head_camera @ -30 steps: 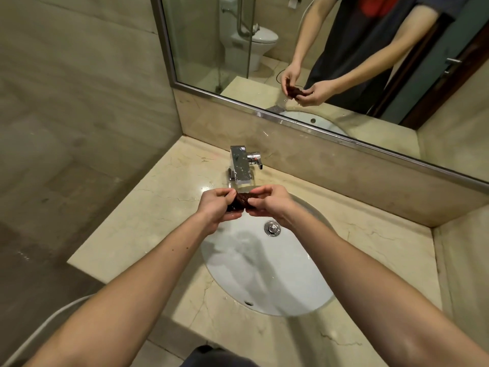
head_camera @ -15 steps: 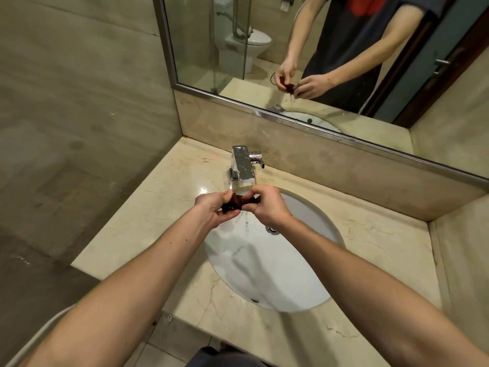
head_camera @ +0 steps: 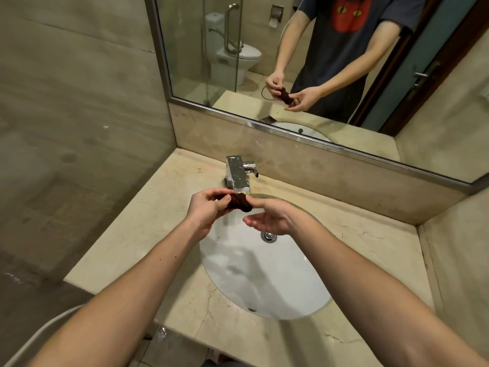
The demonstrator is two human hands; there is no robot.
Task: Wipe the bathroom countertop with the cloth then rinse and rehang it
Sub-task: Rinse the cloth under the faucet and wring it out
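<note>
A dark brown cloth, twisted into a short roll, hangs over the white sink just below the chrome faucet. My left hand grips the roll's left end with curled fingers. My right hand lies at the right end, its thumb touching the cloth while its fingers spread loosely a little below it. The beige marble countertop surrounds the sink. No water stream shows at the spout.
A framed mirror runs above the backsplash and reflects my hands, the cloth, a toilet and a glass partition. The drain plug sits in the basin under my right hand. Tiled wall stands at left; a white hose hangs low left.
Both hands were clenched on the cloth, twisting it; now my right hand's fingers have loosened and dropped below it. The hands and cloth have lifted slightly toward the faucet.
</note>
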